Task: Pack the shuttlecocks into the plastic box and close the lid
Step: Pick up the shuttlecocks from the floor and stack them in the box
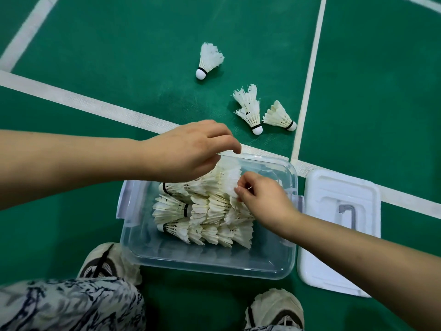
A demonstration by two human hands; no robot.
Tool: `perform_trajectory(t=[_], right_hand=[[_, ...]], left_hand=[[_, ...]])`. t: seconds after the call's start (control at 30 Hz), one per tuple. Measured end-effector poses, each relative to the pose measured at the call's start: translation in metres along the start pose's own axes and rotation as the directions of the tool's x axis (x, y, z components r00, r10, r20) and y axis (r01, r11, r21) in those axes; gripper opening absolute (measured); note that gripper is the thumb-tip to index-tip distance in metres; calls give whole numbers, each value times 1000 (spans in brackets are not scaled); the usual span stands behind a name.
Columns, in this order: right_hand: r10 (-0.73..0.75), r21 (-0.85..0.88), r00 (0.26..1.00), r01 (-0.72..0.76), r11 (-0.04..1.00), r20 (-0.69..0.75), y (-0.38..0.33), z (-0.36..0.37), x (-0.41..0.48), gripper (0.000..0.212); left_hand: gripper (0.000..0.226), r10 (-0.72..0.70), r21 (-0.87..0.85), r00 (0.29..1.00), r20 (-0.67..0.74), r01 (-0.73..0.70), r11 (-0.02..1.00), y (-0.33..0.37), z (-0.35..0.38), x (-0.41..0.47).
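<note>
A clear plastic box (214, 263) stands open on the green court floor, holding several rows of nested white shuttlecocks (205, 225). My left hand (188, 151) hovers over the box's far left part, fingers curled above a top row of shuttlecocks (224, 177). My right hand (265, 201) pinches the feathered end of that same row. The white lid (319, 259) lies flat on the floor right of the box. Loose on the floor beyond the box are one shuttlecock (208, 60), a nested pair (250, 111) and another single shuttlecock (280, 115).
White court lines (95, 106) cross the floor behind the box, one running away at the right (310, 75). My two shoes (105, 261) (276, 309) stand close to the box's near edge, and a patterned trouser leg fills the bottom left.
</note>
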State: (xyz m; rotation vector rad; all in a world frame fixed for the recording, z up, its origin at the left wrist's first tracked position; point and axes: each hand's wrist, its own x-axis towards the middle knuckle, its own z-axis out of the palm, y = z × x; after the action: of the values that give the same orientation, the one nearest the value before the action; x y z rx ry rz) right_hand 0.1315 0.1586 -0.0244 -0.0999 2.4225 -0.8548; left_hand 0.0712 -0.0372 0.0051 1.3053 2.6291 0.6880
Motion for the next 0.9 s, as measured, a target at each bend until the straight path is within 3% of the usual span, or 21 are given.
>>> perform_trajectory(t=[0.33, 0.43, 0.57, 0.73, 0.9], right_hand=[[14, -30, 1000, -13, 999, 15, -3, -4, 2, 11], [28, 2, 1000, -28, 1000, 4, -6, -7, 4, 16], [23, 42, 1000, -22, 999, -22, -7, -8, 3, 19], [2, 93, 997, 5, 996, -73, -6, -15, 1, 29], [-50, 95, 995, 57, 994, -83, -4, -16, -3, 33]], left_hand=[[36, -39, -18, 997, 73, 40, 999, -4, 8, 31], [36, -119, -19, 988, 94, 121, 992, -8, 11, 53], [44, -328, 48, 924, 194, 325, 944, -25, 29, 97], [69, -534, 172, 782, 323, 506, 845, -66, 52, 134], [82, -576, 228, 779, 249, 530, 816, -78, 68, 159]])
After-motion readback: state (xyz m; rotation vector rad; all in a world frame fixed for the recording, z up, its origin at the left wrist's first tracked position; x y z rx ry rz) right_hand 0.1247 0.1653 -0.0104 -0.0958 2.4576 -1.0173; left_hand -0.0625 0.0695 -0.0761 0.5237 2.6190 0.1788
